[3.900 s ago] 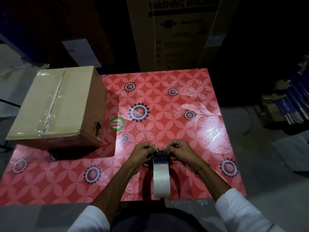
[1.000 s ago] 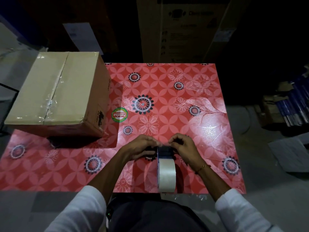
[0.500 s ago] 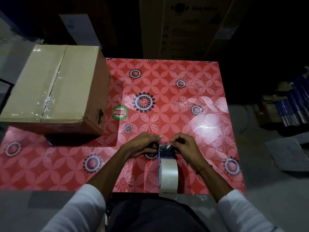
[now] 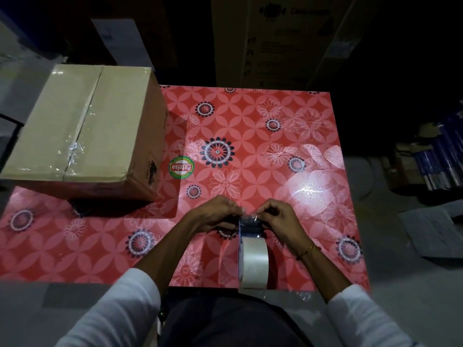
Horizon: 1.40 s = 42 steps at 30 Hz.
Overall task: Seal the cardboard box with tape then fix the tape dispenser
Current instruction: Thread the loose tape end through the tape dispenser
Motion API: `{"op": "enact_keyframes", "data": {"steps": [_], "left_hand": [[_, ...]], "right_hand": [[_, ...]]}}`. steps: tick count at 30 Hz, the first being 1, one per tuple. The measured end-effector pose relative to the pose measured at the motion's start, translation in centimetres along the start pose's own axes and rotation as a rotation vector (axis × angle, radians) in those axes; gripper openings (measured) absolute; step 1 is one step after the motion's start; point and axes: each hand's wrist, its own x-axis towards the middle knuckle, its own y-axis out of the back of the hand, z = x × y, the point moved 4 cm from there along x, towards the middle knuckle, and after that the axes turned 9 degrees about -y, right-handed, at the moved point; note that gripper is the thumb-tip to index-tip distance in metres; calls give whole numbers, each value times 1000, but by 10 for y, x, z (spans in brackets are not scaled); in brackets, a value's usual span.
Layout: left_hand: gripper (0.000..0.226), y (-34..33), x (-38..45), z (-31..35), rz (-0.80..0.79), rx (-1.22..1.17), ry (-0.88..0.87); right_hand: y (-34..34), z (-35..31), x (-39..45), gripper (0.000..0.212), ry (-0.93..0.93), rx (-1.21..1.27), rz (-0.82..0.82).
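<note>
Pinching the loose end of clear tape [image 4: 250, 216] between them, the left hand [image 4: 215, 212] and right hand [image 4: 278, 216] were closed at the far end of the tape dispenser [image 4: 250, 230], which stood on the near edge of the red flowered table [image 4: 263, 136]. Its roll of tape [image 4: 255, 265] faced the person. The cardboard box [image 4: 82, 131] sat well apart at the table's far left, clear tape along its top seam. A bangle [image 4: 307, 251] circled the right wrist.
</note>
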Motion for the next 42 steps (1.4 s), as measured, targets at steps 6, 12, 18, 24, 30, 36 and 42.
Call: {"op": "enact_keyframes", "data": {"steps": [6, 12, 18, 24, 30, 36, 42], "left_hand": [[31, -1, -1, -1, 21, -5, 1], [16, -1, -1, -2, 19, 20, -5], [13, 0, 2, -4, 35, 25, 12], [15, -3, -2, -1, 33, 18, -10], [18, -5, -2, -1, 40, 49, -57], [15, -6, -5, -3, 49, 36, -97], [12, -9, -8, -2, 64, 18, -107]], "right_hand": [[0, -3, -2, 40, -2, 10, -2], [0, -1, -3, 33, 23, 4, 5], [0, 2, -1, 20, 3, 46, -11], [2, 4, 2, 16, -43, 85, -39], [8, 1, 6, 17, -142, 157, -175], [32, 6, 13, 12, -245, 428, -118], [15, -5, 6, 28, -122, 32, -113]]}}
